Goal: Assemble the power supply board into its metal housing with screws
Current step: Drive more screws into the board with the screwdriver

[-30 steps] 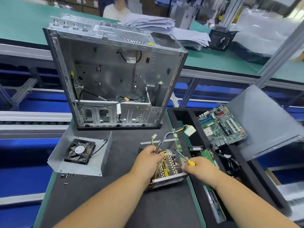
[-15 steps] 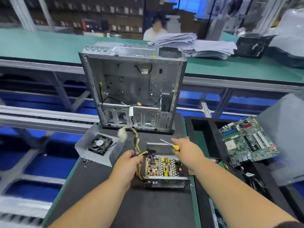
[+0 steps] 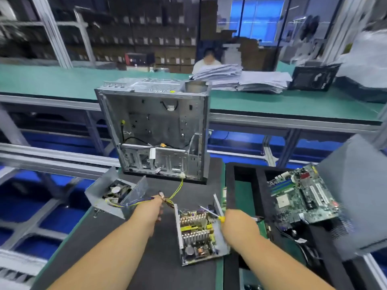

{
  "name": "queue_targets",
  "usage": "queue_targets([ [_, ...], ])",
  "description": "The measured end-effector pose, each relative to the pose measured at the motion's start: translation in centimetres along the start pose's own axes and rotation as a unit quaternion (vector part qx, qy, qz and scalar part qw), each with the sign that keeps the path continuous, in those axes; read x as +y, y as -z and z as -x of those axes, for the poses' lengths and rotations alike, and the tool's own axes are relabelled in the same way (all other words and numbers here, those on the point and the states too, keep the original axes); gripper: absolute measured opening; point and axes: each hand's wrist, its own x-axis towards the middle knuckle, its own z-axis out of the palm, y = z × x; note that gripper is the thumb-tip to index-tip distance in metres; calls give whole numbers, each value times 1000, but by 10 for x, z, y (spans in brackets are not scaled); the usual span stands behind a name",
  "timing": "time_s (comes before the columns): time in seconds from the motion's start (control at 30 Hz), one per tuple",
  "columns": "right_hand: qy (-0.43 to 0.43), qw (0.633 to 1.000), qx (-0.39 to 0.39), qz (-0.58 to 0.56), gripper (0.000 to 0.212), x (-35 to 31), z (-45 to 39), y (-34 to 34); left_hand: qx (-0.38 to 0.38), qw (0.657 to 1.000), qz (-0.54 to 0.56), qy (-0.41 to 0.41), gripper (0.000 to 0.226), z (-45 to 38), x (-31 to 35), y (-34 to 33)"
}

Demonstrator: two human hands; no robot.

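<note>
The power supply board [image 3: 196,233] with heat sinks lies inside its open metal housing [image 3: 222,245] on the dark mat in front of me. My left hand [image 3: 154,208] is closed around the board's yellow and purple cable bundle [image 3: 173,193], pulled out to the left of the housing. My right hand [image 3: 236,221] grips a yellow-handled screwdriver [image 3: 211,212] whose tip points over the board's far end. A separate metal cover with a black fan [image 3: 117,190] sits to the left.
An open computer case [image 3: 155,130] stands upright behind the housing. A black foam tray [image 3: 245,185] on the right holds a green motherboard [image 3: 303,195] and a grey panel [image 3: 356,185]. Stacked papers [image 3: 240,78] lie on the far green bench, where a person sits.
The view has tilted up. The housing has been turned so its long side runs away from me. My left hand drew the cables out leftward; my right hand shifted to the housing's right edge.
</note>
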Motion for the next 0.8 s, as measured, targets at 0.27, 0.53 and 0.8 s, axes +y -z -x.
queue_targets([
  [0.27,-69,976,-111,-172,32,15,11,0,-3,999,12,43,17,-19,21,-30],
  [0.53,-59,972,-106,-200,24,2,6,-1,-93,960,-265,-17,27,-22,5,-4],
  [0.8,-28,988,-116,-102,22,-17,-7,19,74,788,-573,-210,24,-32,14,44],
])
